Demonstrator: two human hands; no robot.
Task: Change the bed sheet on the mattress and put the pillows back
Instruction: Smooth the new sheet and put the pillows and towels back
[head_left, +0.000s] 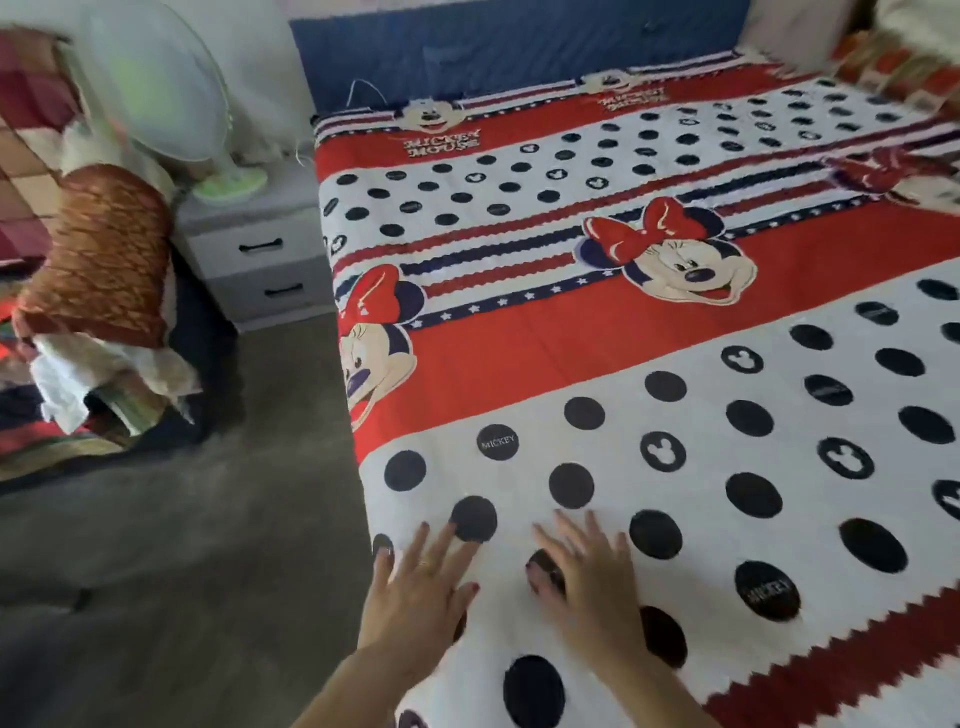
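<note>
A red, white and navy cartoon-mouse bed sheet (597, 332) with black dots lies spread flat over the mattress, reaching up to the blue headboard (519, 47). My left hand (421, 587) lies flat on the sheet near the bed's left edge, fingers straight and spread. My right hand (587, 577) presses flat on the sheet beside it, fingers straight. A brown patterned pillow (98, 254) sits off the bed on a pile at the left. No pillow lies on the sheet.
A grey nightstand (254, 244) with two drawers stands left of the bed, a white-green fan (156, 78) on it. Bedding and cloths are heaped at the far left (78, 374). Folded patterned fabric (893, 62) sits at the bed's far right corner. Grey floor (182, 545) runs along the bed.
</note>
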